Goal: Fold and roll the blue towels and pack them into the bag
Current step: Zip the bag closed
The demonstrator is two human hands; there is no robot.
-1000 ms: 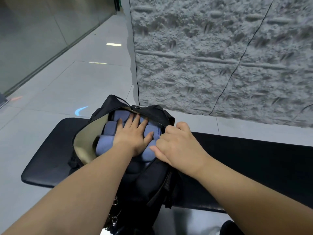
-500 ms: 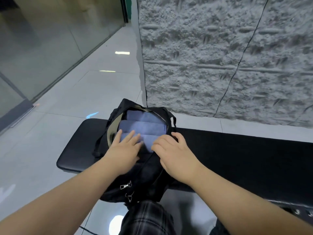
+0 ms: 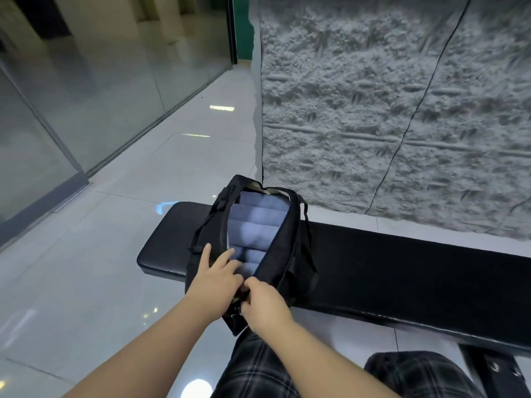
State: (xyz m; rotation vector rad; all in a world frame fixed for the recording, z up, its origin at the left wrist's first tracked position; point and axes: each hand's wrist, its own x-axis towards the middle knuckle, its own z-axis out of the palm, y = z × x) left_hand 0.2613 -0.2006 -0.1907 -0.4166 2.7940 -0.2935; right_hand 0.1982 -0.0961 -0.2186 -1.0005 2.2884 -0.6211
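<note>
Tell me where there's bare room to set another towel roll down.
Bare bench stretches right of the bag; a shorter patch lies left of it. The bag mouth is crowded with blue towels, both hands at its near end.

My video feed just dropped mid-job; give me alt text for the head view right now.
Both hands meet at the near end of an open black bag lying on a black bench, with rolled blue towels packed in a row inside. The left hand rests on the bag's left edge, and the right hand pinches the near end of the opening.
</note>
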